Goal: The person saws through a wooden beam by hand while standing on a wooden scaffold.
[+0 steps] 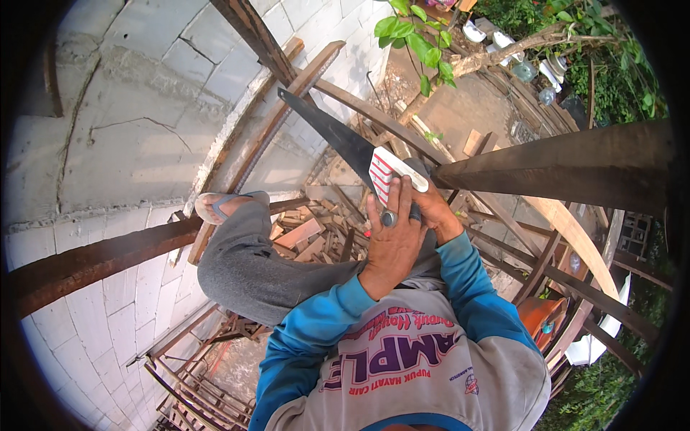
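Observation:
A handsaw with a dark blade and a white, red-striped handle points up and left, away from me. My right hand is closed around the handle's near end, its fingers partly covered. Over the handle and the right hand lies my left hand, fingers stretched out, with a ring on it. Beyond the handle, the blade's tip reaches a long timber beam beside the block wall.
My sandalled foot rests on the timber at left. Wood offcuts lie heaped far below. A thick dark beam crosses at right, above more crossing timbers. A grey block wall stands left; a leafy branch hangs ahead.

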`<state>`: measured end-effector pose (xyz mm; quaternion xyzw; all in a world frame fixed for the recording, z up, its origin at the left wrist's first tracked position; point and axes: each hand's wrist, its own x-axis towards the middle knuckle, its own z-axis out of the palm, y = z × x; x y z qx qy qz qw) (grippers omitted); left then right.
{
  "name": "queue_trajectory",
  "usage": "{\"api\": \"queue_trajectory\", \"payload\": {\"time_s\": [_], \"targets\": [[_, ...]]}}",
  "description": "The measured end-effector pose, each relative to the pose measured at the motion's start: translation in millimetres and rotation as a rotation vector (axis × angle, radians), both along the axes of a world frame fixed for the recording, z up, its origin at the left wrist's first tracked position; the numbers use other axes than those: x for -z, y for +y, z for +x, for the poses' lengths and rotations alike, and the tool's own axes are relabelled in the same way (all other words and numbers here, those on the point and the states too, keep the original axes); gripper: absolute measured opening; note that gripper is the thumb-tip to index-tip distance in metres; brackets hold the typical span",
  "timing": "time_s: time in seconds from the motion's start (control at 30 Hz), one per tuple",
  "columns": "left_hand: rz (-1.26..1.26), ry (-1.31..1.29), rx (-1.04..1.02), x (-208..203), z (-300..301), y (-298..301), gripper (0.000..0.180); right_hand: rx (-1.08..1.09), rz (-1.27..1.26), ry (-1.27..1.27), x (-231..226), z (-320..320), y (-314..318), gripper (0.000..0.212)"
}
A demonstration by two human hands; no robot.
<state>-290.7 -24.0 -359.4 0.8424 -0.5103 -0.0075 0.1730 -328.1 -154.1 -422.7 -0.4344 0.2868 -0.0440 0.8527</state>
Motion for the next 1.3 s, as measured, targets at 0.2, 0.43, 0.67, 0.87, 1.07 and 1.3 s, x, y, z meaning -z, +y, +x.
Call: {"api": "queue_trajectory", "payload": {"time_s": [0.2, 0.43, 0.67, 0.87, 1.07, 1.3], "targets": [[-0.017, 0.128, -0.017, -12.7, 2.6, 0.9, 0.037, -0.034, -0.074, -0.01, -9.1, 2.7, -0.3, 0.046], [-0.023, 0.042, -0.003, -17.5, 15.5, -2.4, 0.055, -0.013, -0.095, -0.046, 0.8, -1.1, 3.3, 0.051], [-0.048, 0.018, -0.009, -21.6, 10.5, -2.3, 0.057, -0.074, -0.162, -0.027, -1.2, -0.7, 4.4, 0.048], [0.027, -0.001, 0.023, -19.2, 11.4, -2.4, 0.058, -0.111, -0.096, -0.03, -8.1, -0.4, 8.4, 0.052], [0.044, 0.003, 0.032, -18.3, 12.3, -2.6, 0.057, -0.097, -0.052, -0.062, 0.2, -3.3, 12.4, 0.053], [0.008, 0.05, 0.03, -18.9, 8.8, -2.5, 0.057, -0.139, -0.305, -0.067, 4.5, -5.9, 10.9, 0.05]]}}
